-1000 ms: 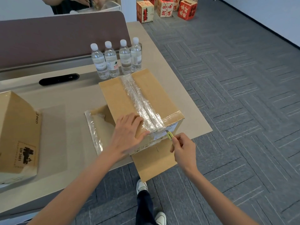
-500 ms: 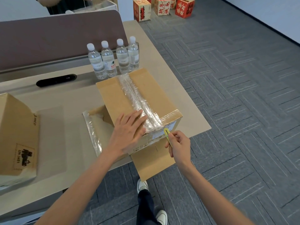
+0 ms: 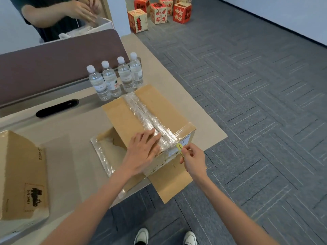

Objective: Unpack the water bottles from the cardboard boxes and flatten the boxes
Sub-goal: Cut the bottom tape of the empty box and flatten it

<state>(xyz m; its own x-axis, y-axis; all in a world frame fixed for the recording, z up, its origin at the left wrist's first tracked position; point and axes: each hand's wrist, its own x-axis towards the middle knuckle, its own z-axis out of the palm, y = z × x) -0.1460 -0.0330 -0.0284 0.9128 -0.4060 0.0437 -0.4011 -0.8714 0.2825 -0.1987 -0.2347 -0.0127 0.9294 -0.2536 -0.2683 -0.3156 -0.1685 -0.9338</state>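
I'm pressing my left hand [image 3: 143, 151] flat, fingers straight, on the near end of the cardboard box [image 3: 123, 119] top, just left of the clear tape [image 3: 150, 117] running along the centre seam. My right hand [image 3: 192, 160] is pinching a small yellow cutter [image 3: 180, 148], fingers curled round it, and its tip is sitting at the near top edge of the box where the tape folds over. I can't tell if a blade is in the tape. The cutter is just right of my left hand, the two hands near each other but apart. The box is sitting on the near right part of the table [image 3: 70, 156], with one loose flap [image 3: 106, 156] lying flat on the table to its left and another flap [image 3: 169, 183] hanging past the near table edge, below my right hand. Four water bottles [image 3: 115, 80] are standing upright in a row just beyond the far end of the box, well apart from both hands. A second cardboard box [image 3: 19, 174] is sitting at the near left of the table. A black oblong object [image 3: 57, 108] is lying far left of the taped box, in front of the brown divider [image 3: 53, 68]. Red printed boxes [image 3: 159, 12] are standing on the grey carpet [image 3: 247, 103] at the far side.
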